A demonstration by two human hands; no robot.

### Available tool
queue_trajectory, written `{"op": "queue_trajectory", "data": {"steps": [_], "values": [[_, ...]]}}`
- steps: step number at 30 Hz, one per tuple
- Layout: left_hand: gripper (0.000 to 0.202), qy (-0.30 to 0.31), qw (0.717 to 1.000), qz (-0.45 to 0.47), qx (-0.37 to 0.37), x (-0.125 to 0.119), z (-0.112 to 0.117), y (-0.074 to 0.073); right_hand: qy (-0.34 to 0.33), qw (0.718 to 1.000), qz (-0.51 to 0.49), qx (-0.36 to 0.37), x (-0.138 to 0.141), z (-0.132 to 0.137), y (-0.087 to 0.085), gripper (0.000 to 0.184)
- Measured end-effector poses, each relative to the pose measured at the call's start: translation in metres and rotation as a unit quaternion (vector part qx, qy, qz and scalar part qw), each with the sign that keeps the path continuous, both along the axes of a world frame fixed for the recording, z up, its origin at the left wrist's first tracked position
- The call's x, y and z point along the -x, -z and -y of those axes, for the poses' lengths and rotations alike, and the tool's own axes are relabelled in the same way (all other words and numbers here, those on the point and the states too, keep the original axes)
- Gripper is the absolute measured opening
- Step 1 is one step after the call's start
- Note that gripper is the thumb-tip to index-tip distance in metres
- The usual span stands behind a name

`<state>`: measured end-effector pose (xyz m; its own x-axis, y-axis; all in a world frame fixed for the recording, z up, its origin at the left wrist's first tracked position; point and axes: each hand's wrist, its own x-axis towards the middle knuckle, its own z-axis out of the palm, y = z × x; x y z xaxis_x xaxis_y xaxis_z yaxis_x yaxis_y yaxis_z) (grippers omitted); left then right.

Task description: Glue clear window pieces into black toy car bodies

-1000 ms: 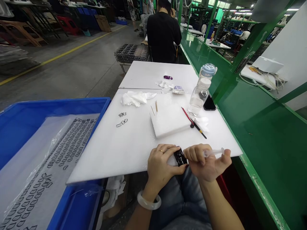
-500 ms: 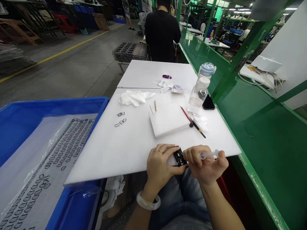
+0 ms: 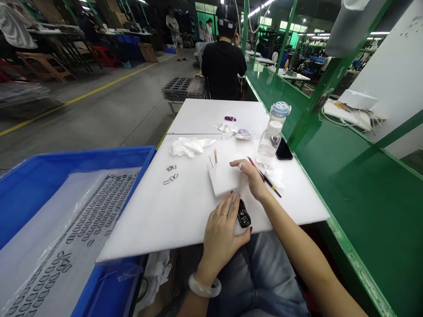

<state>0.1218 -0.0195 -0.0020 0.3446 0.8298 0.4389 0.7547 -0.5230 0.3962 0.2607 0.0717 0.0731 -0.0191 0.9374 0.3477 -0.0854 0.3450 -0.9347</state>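
My left hand (image 3: 222,231) lies on the white table with its fingers stretched out and apart. Its index finger and thumb lie at either end of a small glossy black piece shaped like a toy car (image 3: 243,214), which rests near the table's front edge. Over the white foam block (image 3: 222,182) reaches my right hand (image 3: 251,176), its thumb pointing left. A pale bit of the syringe (image 3: 240,166) shows by that thumb; the rest is hidden behind the hand. Two brushes (image 3: 272,185) lie just right of the block, and thin sticks (image 3: 215,156) stand up from it.
A blue bin (image 3: 95,152) at the left holds a sheet with many black outline pieces (image 3: 89,211). Several loose black outline pieces (image 3: 171,178) lie on the table. Tissue (image 3: 190,146), a water bottle (image 3: 268,143) and a phone (image 3: 284,149) stand or lie farther back. A person (image 3: 223,66) sits ahead.
My right hand has moved forward and left, from beside the black piece to above the foam block. My left hand's fingers have loosened around the black piece. The view has tilted up.
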Motion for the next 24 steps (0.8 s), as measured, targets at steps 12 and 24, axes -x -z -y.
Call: {"op": "queue_trajectory", "data": {"steps": [12,24], "values": [[0.031,-0.078,0.966,0.222,-0.107,0.005,0.01,0.008,0.159,0.968,-0.18,0.074,-0.042,0.069,0.059,0.031],[0.023,-0.106,0.974,0.139,-0.14,-0.002,0.007,0.011,0.159,0.959,-0.213,0.097,-0.049,0.072,0.067,0.022]]}}
